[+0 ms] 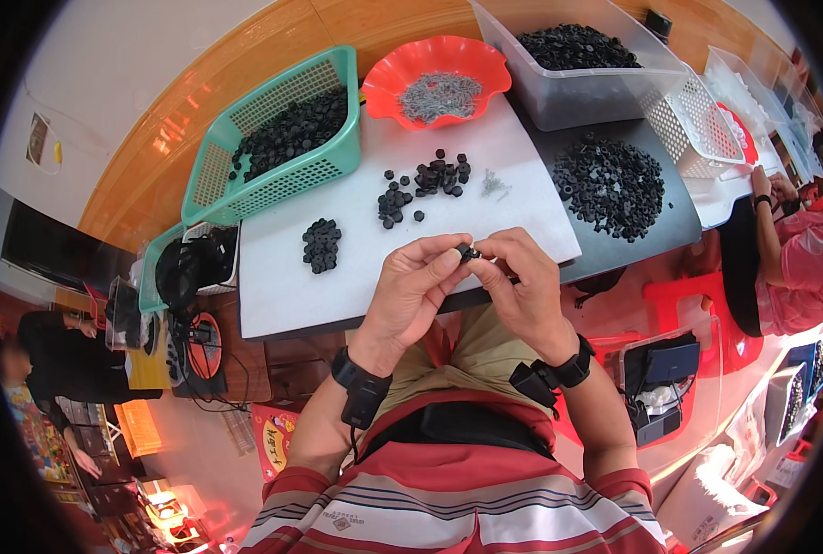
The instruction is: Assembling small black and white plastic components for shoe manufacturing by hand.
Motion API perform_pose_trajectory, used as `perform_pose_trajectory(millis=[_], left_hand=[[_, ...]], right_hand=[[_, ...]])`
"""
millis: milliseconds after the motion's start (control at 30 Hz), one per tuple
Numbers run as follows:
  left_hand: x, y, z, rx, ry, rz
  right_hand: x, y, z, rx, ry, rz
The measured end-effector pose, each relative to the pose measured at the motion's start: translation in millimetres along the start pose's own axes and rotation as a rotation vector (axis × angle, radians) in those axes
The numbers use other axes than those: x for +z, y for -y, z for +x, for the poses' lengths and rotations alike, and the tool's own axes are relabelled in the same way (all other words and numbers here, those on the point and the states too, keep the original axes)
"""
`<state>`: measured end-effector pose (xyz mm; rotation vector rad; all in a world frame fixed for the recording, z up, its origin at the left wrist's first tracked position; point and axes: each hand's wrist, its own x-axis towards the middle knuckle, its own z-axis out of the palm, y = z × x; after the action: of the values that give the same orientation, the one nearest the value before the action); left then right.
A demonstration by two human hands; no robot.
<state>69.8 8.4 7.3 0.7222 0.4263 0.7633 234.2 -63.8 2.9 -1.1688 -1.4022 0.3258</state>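
Both my hands meet over the near edge of a white board, pinching a small black plastic knob between thumbs and fingertips. My left hand grips its left side, and my right hand closes on it from the right. Fingertips hide part of the knob. Beyond the hands lie a loose heap of black knobs and a smaller cluster. A tight group of black knobs sits farther left. A few thin grey metal pieces lie right of the heap.
A green basket of black parts stands at the back left. Beside it is a red wavy-rimmed bowl of grey metal pieces. A clear bin stands behind a black pile on the right. Another person sits far right.
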Motion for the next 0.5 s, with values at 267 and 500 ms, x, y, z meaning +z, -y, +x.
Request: perform_pose_trajectory(millis=[267, 500], left_hand=[[5.3, 3.1, -0.9, 0.019, -0.006, 0.014], [9.1, 8.3, -1.7, 0.049, -0.035, -0.016]], right_hand=[[2.5, -3.5, -4.2, -0.047, -0.09, -0.041], [4.8, -5.4, -4.2, -0.14, -0.142, -0.1]])
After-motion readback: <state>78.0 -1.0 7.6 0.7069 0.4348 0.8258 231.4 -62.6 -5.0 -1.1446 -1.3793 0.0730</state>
